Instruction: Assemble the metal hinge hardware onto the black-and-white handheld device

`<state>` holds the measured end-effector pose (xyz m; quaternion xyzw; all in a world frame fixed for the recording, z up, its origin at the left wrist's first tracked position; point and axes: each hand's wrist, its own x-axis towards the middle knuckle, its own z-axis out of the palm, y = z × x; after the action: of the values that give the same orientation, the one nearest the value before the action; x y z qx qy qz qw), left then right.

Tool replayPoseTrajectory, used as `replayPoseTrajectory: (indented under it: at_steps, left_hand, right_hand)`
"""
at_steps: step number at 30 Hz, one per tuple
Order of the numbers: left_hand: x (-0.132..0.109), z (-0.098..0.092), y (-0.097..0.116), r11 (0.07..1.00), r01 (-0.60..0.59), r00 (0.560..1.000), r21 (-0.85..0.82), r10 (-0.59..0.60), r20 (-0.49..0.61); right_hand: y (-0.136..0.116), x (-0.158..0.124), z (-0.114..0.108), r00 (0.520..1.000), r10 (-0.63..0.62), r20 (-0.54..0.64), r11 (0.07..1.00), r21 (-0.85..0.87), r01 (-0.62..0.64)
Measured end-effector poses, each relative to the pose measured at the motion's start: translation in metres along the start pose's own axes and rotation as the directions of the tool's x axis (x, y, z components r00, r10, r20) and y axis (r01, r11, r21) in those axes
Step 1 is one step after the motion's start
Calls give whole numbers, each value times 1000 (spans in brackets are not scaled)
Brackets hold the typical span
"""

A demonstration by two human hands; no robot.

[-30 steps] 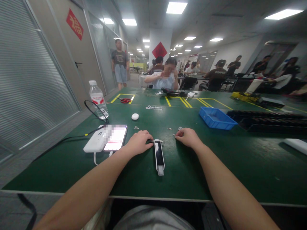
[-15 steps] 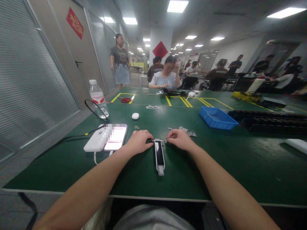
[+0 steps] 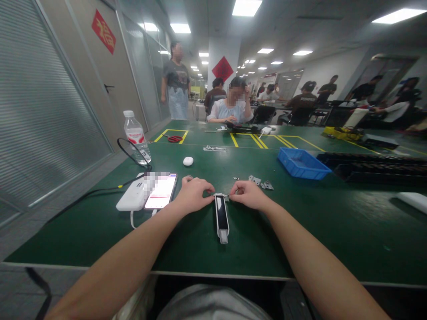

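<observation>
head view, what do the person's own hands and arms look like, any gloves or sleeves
Both the left hand and the right hand are without gloves. The left forearm and right forearm show no sleeves, and no watch or bracelet shows at either wrist. Finer details are too small to tell.

Left hand [image 3: 195,194] pinching one end of a thin rod [image 3: 227,196], right hand [image 3: 247,194] pinching the other, slim white-edged device [image 3: 221,214] between them! Metal brackets [image 3: 267,185] lie just past the right hand (phone [image 3: 162,191] glowing at left), blue tray [image 3: 302,172] farther off.
</observation>
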<state>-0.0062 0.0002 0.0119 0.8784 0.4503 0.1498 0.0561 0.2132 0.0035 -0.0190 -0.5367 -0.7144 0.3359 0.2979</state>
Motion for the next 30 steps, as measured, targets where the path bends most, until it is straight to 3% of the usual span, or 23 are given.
replayPoseTrajectory:
  at_steps: [16,30]
  left_hand:
    - [1,2,1,1000,-23,1000,8,23,-2]
    - [1,4,-2,999,-33,999,29,33,0]
  right_hand:
    - [-1,0,1,999,-4,36,995,101,0]
    - [-1,0,1,995,-81,60,987,144,71]
